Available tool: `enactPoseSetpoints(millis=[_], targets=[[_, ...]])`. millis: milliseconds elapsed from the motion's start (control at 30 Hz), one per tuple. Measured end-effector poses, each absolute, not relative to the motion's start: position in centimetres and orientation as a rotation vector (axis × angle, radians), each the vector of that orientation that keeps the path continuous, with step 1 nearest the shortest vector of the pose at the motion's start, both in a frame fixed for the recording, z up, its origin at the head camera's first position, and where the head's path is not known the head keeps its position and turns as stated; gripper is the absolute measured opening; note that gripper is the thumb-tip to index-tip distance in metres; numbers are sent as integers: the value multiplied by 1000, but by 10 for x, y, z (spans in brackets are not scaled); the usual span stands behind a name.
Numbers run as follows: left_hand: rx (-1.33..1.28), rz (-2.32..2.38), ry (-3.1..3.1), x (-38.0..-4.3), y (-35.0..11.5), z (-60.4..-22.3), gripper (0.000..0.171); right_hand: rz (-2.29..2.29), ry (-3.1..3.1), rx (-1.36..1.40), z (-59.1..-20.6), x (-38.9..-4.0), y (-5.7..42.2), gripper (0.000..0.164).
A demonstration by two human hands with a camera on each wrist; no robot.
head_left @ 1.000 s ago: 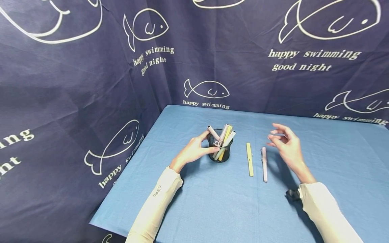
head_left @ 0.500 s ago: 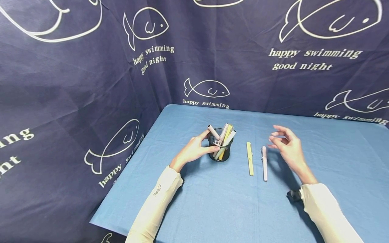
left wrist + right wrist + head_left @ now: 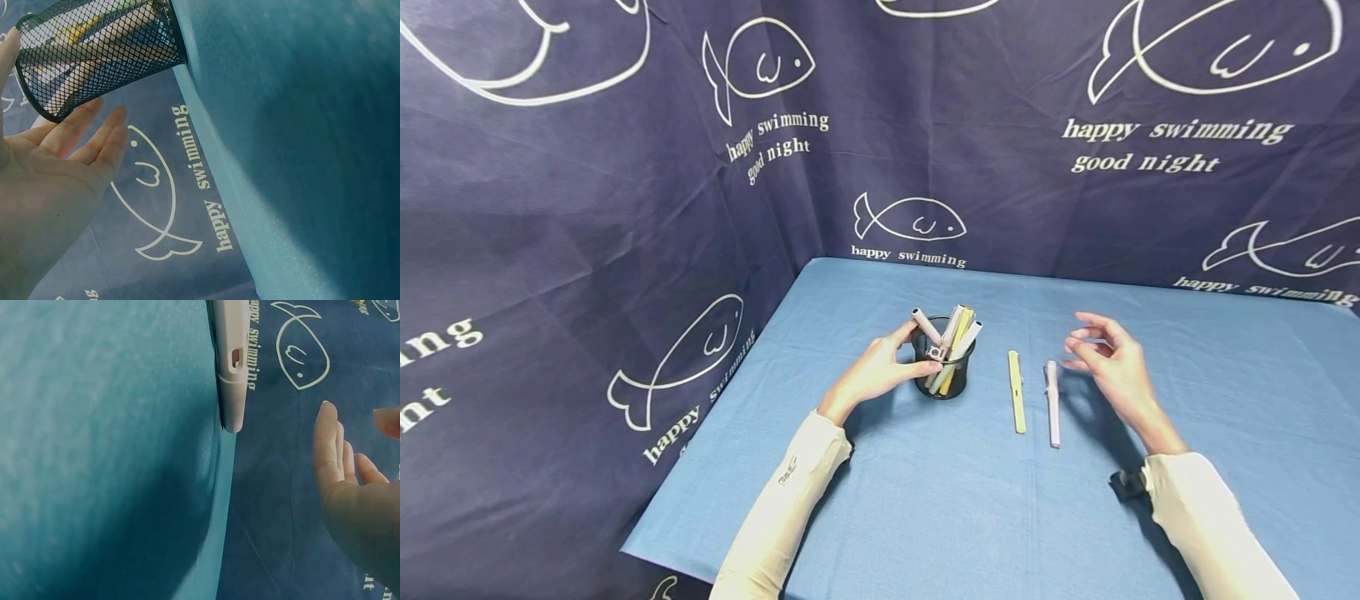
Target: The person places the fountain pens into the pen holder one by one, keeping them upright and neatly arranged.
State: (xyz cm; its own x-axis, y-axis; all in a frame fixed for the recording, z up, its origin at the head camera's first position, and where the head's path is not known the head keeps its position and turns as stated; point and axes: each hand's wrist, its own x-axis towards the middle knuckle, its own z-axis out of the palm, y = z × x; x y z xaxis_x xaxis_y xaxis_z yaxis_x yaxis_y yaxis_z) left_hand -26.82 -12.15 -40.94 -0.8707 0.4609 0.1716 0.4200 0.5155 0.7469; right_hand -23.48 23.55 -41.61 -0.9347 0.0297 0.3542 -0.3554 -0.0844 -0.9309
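A black mesh pen cup [image 3: 957, 387] stands on the blue cloth with several white, pale pink and yellow pens [image 3: 958, 333] leaning in it. My left hand [image 3: 874, 373] grips the cup at its rim, thumb on the near side and fingers on the far side. The left wrist view shows the cup's mesh wall [image 3: 103, 59] close up, the other fingers [image 3: 103, 140] spread beside it. On the cloth lie a yellow pen [image 3: 1017, 393] and a pale pink pen [image 3: 1053, 408], side by side and apart. My right hand [image 3: 1112, 367] hovers right of them, fingers loosely bent, holding nothing.
Blue cloth [image 3: 925, 500] covers the table, whose left edge runs diagonally toward the front. Dark blue curtains [image 3: 1015, 167] with white fish drawings hang behind and on the left.
My right hand has drifted very slightly toward the front. The left hand, the cup and the pens stay where they were.
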Motion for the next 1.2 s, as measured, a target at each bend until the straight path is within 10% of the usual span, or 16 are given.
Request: enactPoseSetpoints(millis=[1200], targets=[[770,1313,2687,-266,-122,-407,89,2205,-2166,229,-416,-232,250,20]])
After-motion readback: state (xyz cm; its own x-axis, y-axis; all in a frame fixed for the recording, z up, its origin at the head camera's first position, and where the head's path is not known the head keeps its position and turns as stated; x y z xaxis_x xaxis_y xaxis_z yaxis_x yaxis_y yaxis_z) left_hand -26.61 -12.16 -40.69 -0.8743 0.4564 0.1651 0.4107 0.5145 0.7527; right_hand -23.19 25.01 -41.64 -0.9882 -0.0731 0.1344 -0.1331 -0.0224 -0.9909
